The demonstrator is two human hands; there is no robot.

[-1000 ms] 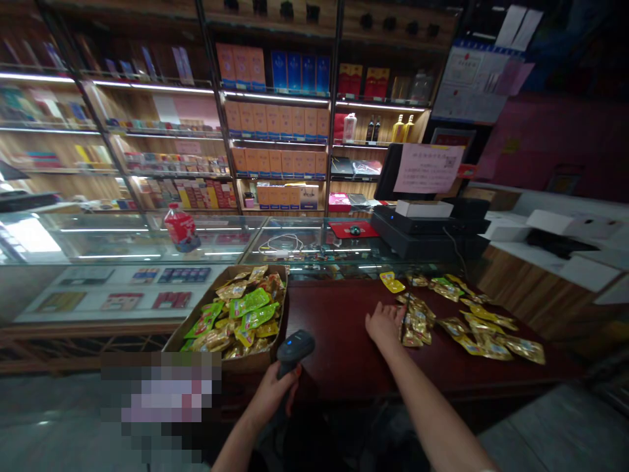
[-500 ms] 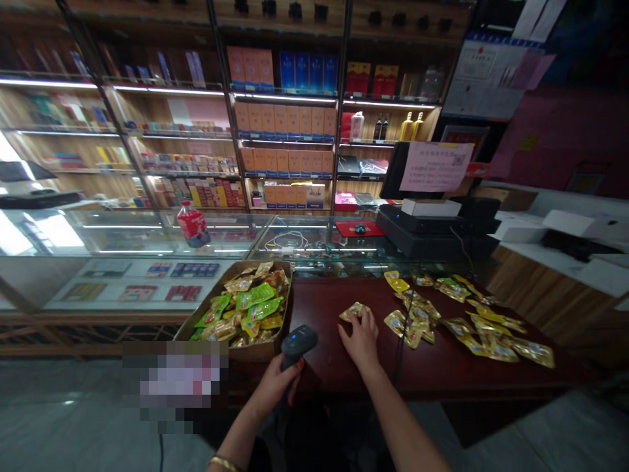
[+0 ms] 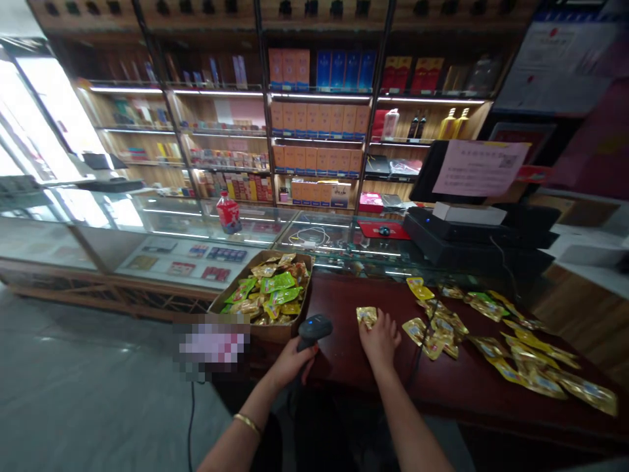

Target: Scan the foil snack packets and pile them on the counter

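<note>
My left hand (image 3: 293,364) is wrapped round the handle of a dark barcode scanner (image 3: 315,328), its head tilted up over the front of the brown table. On the tabletop, the thumb and forefinger of my right hand (image 3: 381,341) are at the lower edge of a gold snack packet (image 3: 366,316); the other fingers are spread. To the left stands an open cardboard box (image 3: 305,298) heaped with gold and green snack packets (image 3: 279,283). Several loose gold and yellow packets (image 3: 437,328) lie just right of my right hand, with more packets (image 3: 535,367) further right.
Behind the dark red-brown table (image 3: 339,373) runs a glass display counter (image 3: 265,229). On it are a red bottle (image 3: 228,213), a white cable (image 3: 309,237), a mouse (image 3: 384,231) and a monitor (image 3: 432,174). A black cord (image 3: 422,341) crosses the table by the packets.
The view has swung left, so things appear further right. My right thumb and forefinger have closed in on the gold packet, which has turned slightly. My left hand still holds the scanner.
</note>
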